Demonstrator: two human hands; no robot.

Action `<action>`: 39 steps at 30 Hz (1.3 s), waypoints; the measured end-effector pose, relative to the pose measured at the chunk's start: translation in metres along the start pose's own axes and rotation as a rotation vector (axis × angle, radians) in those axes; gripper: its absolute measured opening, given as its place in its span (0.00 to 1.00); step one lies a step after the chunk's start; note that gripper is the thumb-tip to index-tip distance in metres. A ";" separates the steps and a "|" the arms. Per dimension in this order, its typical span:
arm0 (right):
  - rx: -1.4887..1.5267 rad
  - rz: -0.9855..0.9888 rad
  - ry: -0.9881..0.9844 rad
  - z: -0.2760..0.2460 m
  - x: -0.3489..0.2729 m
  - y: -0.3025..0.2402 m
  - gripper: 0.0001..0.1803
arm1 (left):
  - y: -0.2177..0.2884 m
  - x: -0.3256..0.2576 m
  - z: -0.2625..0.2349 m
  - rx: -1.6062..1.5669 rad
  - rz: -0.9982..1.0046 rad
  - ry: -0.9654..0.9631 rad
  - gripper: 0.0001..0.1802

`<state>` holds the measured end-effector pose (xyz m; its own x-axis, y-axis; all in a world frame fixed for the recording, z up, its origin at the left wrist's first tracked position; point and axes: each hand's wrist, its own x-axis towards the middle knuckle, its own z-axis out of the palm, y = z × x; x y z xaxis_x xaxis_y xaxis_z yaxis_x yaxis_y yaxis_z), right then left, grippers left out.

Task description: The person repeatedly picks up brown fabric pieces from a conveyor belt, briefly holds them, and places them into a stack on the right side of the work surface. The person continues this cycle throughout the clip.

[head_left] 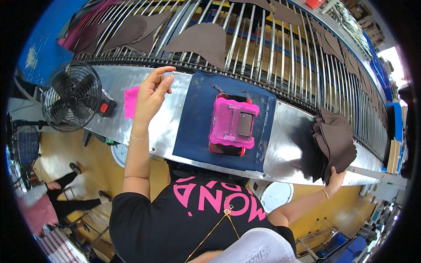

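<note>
My left hand is raised over the metal table near the conveyor's edge. Its thumb and index finger are apart, and nothing shows between them. Far to the right, my right hand pinches the near edge of a pile of dark brown scalloped cut pieces. How many pieces it grips is hidden. Between my hands, a pink scalloped plate with a handle rests on a red-and-black block, on a dark blue mat. A smaller pink scalloped piece lies left of my left wrist.
Behind the metal table runs a conveyor of metal rods carrying several brown pieces. A black fan stands at the table's left end. White round lids show below the front edge. Another person is at lower left.
</note>
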<state>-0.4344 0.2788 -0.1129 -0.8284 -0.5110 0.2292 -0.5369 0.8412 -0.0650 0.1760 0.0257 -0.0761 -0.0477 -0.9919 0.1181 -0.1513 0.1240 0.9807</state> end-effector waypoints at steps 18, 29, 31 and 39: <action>1.381 -0.849 -0.302 -0.098 -0.127 -0.305 0.22 | 0.055 0.021 0.010 -0.184 0.162 -0.154 0.22; 1.045 -1.258 -0.367 -0.072 -0.161 -0.337 0.07 | 0.053 -0.016 -0.068 0.257 0.136 0.133 0.08; 1.037 -1.281 -0.338 -0.069 -0.160 -0.336 0.05 | 0.046 -0.020 -0.068 0.269 0.106 0.125 0.08; 0.929 -1.269 -0.273 -0.051 -0.133 -0.294 0.06 | 0.033 -0.031 -0.031 0.308 0.052 -0.192 0.03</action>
<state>-0.1577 0.1086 -0.0746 0.2630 -0.8652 0.4269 -0.6913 -0.4777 -0.5422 0.2026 0.0598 -0.0423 -0.2433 -0.9641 0.1062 -0.4329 0.2059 0.8776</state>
